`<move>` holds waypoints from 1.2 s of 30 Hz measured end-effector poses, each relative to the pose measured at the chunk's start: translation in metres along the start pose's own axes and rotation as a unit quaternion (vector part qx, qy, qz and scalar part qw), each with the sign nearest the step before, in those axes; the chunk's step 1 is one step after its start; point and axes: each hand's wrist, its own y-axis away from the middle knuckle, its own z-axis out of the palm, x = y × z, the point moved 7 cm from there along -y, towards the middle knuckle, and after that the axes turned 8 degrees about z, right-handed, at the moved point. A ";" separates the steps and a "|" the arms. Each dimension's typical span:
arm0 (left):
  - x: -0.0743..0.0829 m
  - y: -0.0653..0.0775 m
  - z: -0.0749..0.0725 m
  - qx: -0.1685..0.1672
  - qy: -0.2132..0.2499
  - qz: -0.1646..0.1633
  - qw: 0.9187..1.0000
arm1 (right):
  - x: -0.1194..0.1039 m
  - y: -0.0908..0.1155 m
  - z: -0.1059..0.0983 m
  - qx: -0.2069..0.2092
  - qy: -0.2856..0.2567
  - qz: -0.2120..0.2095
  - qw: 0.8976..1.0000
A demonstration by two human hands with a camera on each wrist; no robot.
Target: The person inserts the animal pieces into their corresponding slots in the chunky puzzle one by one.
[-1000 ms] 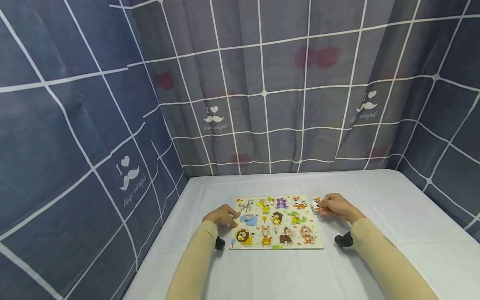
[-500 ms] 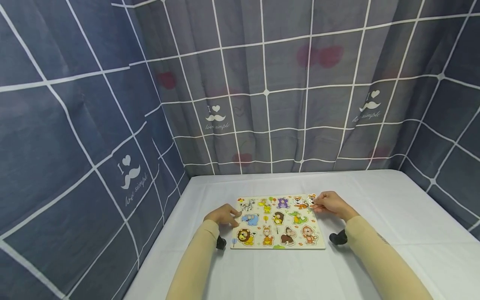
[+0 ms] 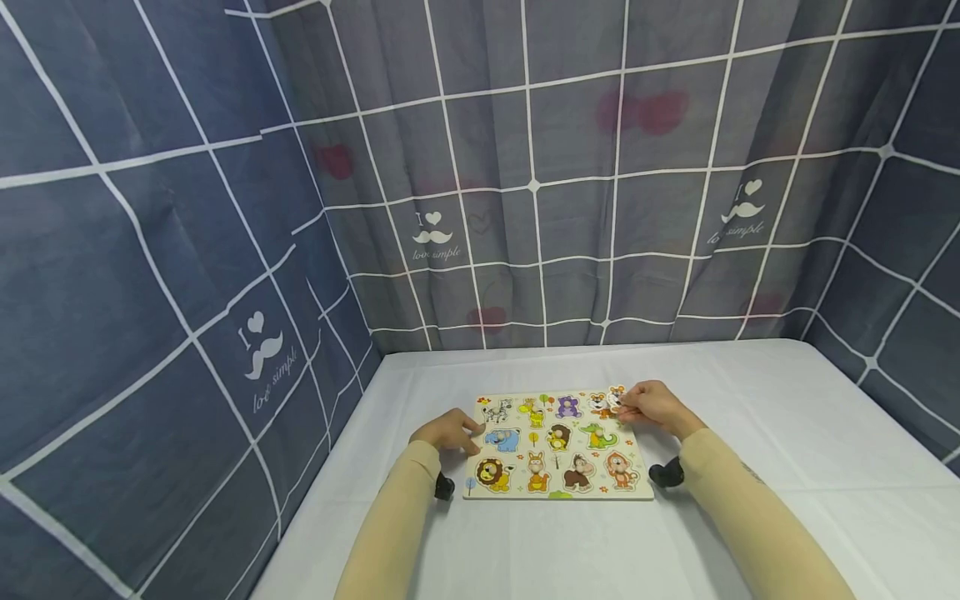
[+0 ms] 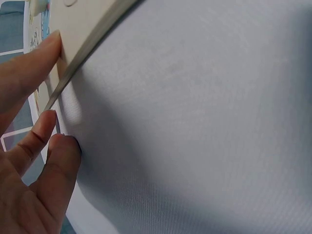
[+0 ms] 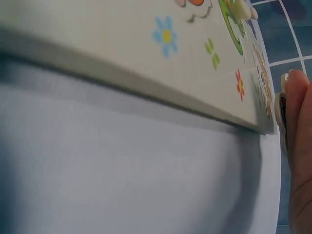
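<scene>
A light wooden peg puzzle board (image 3: 600, 497) with animal pieces lies on the white table. My left hand (image 3: 447, 430) is at its left edge. In the left wrist view the thumb (image 4: 46, 51) rests on the board's top, while the other fingertips touch beside the edge. My right hand (image 3: 648, 402) pinches a small animal-shaped puzzle piece (image 3: 615, 395) with orange ears over the board's top right corner, beside the tiger piece (image 3: 600, 407). In the right wrist view that piece is edge-on and mostly hidden by the fingers (image 5: 297, 107).
A white cloth covers the table (image 3: 555, 550). Dark grid-patterned curtains (image 3: 570, 217) hang behind it and at both sides. Black wrist cameras (image 3: 667, 472) sit beneath the sleeves. A peg (image 5: 240, 9) stands up from the crocodile piece.
My right hand has moved left with the animal-shaped piece, from the table right of the board to over its top right corner. The left hand stays at the board's left edge.
</scene>
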 end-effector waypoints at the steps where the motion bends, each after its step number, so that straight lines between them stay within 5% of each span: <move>1: 0.000 0.000 0.000 0.001 -0.001 0.001 1.000 | -0.001 0.000 0.002 0.001 -0.003 0.001 1.000; 21: 0.002 0.006 -0.002 0.006 0.012 -0.015 1.000 | -0.002 -0.016 0.026 -0.003 -0.039 0.029 0.999; 29: 0.003 0.006 -0.002 0.003 0.010 -0.022 1.000 | -0.006 -0.016 0.029 -0.032 -0.034 -0.002 0.999; 36: 0.002 0.004 0.000 0.002 0.013 -0.006 1.000 | 0.000 -0.023 0.030 0.006 -0.012 0.041 0.999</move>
